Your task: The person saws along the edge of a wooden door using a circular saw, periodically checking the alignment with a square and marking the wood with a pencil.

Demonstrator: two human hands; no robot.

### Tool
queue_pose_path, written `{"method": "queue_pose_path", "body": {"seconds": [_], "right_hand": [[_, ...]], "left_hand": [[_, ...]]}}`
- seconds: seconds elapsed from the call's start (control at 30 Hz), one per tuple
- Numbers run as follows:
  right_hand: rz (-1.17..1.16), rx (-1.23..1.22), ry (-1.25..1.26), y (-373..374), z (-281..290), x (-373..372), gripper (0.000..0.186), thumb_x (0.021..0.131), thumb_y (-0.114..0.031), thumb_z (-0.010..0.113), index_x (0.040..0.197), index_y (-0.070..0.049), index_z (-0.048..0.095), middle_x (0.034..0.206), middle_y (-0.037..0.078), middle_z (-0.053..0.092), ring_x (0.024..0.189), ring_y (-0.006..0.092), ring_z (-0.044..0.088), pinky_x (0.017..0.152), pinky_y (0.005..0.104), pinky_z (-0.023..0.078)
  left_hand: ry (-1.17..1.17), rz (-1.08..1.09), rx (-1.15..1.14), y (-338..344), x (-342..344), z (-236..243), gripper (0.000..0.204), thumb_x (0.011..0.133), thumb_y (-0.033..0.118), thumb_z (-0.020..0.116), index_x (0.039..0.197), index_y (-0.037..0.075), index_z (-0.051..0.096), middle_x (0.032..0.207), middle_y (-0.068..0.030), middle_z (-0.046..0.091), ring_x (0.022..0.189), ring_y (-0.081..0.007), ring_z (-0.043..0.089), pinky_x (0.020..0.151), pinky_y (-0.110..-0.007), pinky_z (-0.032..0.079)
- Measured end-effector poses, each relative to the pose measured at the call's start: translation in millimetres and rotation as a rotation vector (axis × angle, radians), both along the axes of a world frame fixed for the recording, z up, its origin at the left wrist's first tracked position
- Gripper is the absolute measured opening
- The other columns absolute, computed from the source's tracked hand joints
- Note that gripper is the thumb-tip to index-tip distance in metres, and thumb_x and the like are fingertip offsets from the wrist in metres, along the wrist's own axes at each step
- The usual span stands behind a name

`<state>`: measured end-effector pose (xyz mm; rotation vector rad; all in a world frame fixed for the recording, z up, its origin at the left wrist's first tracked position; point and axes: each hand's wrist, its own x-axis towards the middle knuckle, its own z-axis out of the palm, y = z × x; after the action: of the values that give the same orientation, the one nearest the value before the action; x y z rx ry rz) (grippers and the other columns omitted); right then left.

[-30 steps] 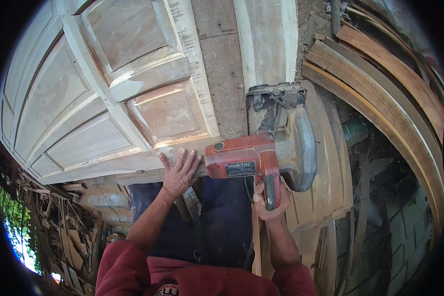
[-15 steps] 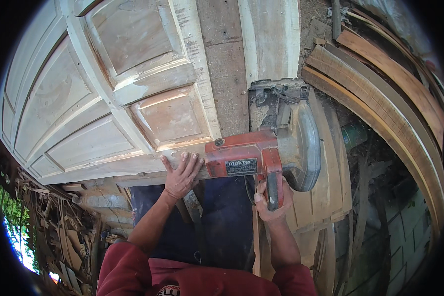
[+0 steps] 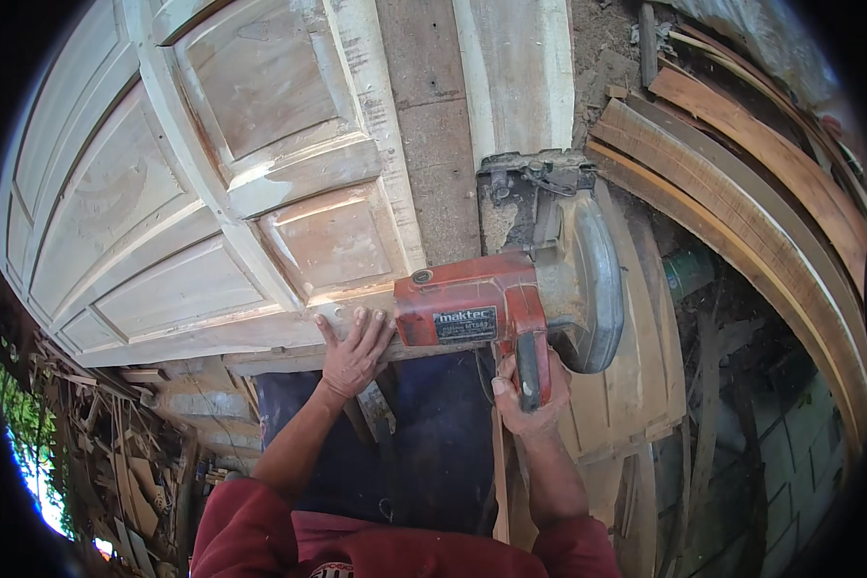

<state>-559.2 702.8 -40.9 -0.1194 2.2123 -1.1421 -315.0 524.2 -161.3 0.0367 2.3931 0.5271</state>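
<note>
My right hand (image 3: 533,393) wraps round the rear handle of a red circular saw (image 3: 464,301) with a grey blade guard. The saw's dark front base plate (image 3: 525,188) lies at the near end of a long pale board (image 3: 517,77). The blade is hidden. My left hand (image 3: 354,352) rests with fingers spread on the near edge of a panelled wooden door (image 3: 202,323), just left of the saw's motor housing. The thumb lies on the door's bottom rail, and the fingertips are close to the red housing.
A brown plank (image 3: 432,144) lies between door and board. Curved stacked planks (image 3: 742,212) lean at the right, near a green container (image 3: 687,273). Flat boards (image 3: 607,385) lie below the saw's right side. Scrap wood (image 3: 135,472) is piled at the lower left.
The view has shifted slightly. Both hands keep their places, the left on the door's edge and the right on the saw handle; any advance of the saw is too small to tell.
</note>
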Motion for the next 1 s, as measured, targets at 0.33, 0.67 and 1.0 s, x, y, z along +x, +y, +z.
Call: {"method": "queue_pose_path", "body": {"seconds": [0.33,0.67,1.0], "right_hand": [[-0.056,-0.019,-0.001,-7.8,-1.1,-4.2,0.032,0.074,-0.018,0.079,0.09,-0.001,0.057,0.066,0.005,0.06,0.054,0.0166,0.059,0.054,0.032,0.05],[0.056,-0.014,0.094,-12.3,-3.8,-14.6,0.037,0.074,-0.017,0.079,0.097,0.003,0.059,0.071,0.009,0.06,0.057,0.0196,0.059,0.054,0.0337,0.049],[0.069,-0.006,0.05,-16.5,-2.2,-21.4,0.044,0.073,-0.018,0.081,0.106,0.004,0.061,0.076,0.009,0.062,0.062,0.019,0.061,0.058,0.0335,0.051]], "left_hand": [[0.017,-0.005,0.004,0.5,4.2,-2.1,0.09,0.072,0.051,0.076,0.152,0.024,0.043,0.157,-0.0027,0.037,0.146,-0.0312,0.029,0.099,-0.092,0.011],[0.067,0.019,0.011,2.8,13.9,-7.6,0.064,0.079,0.045,0.071,0.139,0.03,0.055,0.154,-0.0069,0.038,0.144,-0.0337,0.033,0.098,-0.092,0.008],[0.064,-0.027,-0.023,3.1,10.6,-5.6,0.066,0.084,0.045,0.065,0.147,0.034,0.048,0.154,-0.007,0.039,0.144,-0.0334,0.034,0.099,-0.092,0.008]]}}
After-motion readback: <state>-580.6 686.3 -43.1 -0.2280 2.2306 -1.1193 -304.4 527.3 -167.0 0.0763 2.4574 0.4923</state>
